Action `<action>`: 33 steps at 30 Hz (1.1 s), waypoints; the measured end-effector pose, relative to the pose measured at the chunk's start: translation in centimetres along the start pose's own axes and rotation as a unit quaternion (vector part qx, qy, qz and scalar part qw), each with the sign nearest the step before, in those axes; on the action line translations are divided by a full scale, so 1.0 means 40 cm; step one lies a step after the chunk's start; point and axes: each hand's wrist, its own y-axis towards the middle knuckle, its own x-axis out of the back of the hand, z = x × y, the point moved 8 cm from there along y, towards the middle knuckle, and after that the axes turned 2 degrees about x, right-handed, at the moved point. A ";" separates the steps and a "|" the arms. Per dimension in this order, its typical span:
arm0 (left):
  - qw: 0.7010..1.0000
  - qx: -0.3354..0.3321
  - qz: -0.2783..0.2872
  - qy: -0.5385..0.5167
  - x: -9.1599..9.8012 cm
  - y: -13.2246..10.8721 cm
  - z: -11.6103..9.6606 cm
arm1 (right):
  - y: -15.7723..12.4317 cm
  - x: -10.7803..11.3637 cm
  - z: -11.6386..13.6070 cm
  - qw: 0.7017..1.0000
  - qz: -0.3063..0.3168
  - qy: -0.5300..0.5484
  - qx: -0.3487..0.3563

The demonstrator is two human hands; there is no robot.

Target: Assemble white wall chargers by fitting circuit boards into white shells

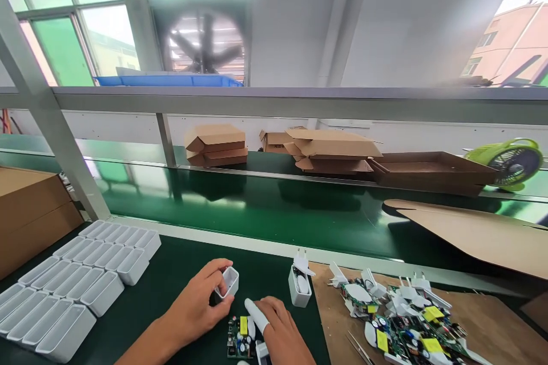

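Observation:
My left hand (203, 302) is closed round a small white plastic case (230, 282), thumb and fingers on its sides. To its right, my right hand (280, 328) lies low over the table, a white cover on one finger. That hand is beside a circuit board with a yellow part (240, 337), which lies on the green surface; whether the fingers grip it or a white piece next to it is hidden. Another white case (299, 288) stands upright further right, with a white plug piece (303, 263) at its top.
Rows of open white cases (64, 291) fill the left side, near a cardboard box (34, 217). Circuit boards are heaped (402, 319) on brown cardboard (500, 319) at right, with tweezers (359, 348). A metal frame (278, 100) crosses behind.

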 end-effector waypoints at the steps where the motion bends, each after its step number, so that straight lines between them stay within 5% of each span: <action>1: 1.000 0.005 -0.002 -0.010 -0.004 -0.005 0.002 | -0.002 -0.007 -0.006 1.000 0.011 0.012 0.002; 8: 0.977 0.125 0.009 -0.173 -0.016 -0.027 0.074 | -0.015 -0.046 -0.057 1.000 0.023 0.016 -0.007; 17: 0.944 0.189 0.134 -0.234 -0.076 -0.045 0.089 | -0.030 0.126 0.035 0.970 -0.243 -0.009 0.005; 23: 0.980 0.053 0.063 -0.180 -0.056 -0.031 0.020 | -0.035 0.180 0.097 0.952 -0.295 -0.064 0.047; 29: 0.990 -0.043 0.023 -0.135 -0.050 -0.040 -0.002 | -0.038 0.147 0.107 0.971 -0.198 -0.069 0.114; 33: 0.992 -0.052 0.018 -0.116 -0.052 -0.040 -0.004 | -0.044 0.136 0.103 0.971 -0.195 -0.086 0.107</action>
